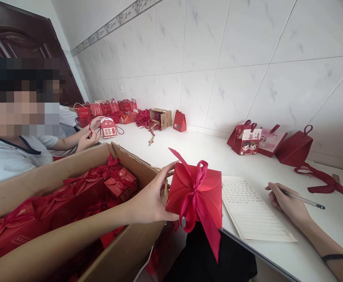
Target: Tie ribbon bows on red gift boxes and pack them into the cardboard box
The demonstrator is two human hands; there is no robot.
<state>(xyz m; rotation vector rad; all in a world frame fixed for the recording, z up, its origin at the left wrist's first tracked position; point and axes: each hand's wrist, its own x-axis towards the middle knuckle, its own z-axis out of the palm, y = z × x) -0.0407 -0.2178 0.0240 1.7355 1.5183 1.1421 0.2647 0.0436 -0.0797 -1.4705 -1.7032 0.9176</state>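
My left hand [152, 197] grips a red gift box [174, 184] by its left side, fingers behind and thumb below. The box has folded petal flaps and a ribbon bow [197, 188] tied on top, one tail hanging down. It is held at the table's front edge, beside the open carton. On the table to the right, my right hand [289, 201] is closed around a pen [305, 200]. The pen points up and away from the page. Next to that hand lies a notebook [256, 219] with rows of handwriting on its upper part.
A cardboard carton [142, 164] of ribboned red boxes [86, 188] stands at the left. Candy boxes [251, 141] and loose ribbon [325, 182] lie right. Further back are a small carton [165, 119] and several gift boxes. A co-worker's hands [92, 135] hold a box [109, 128].
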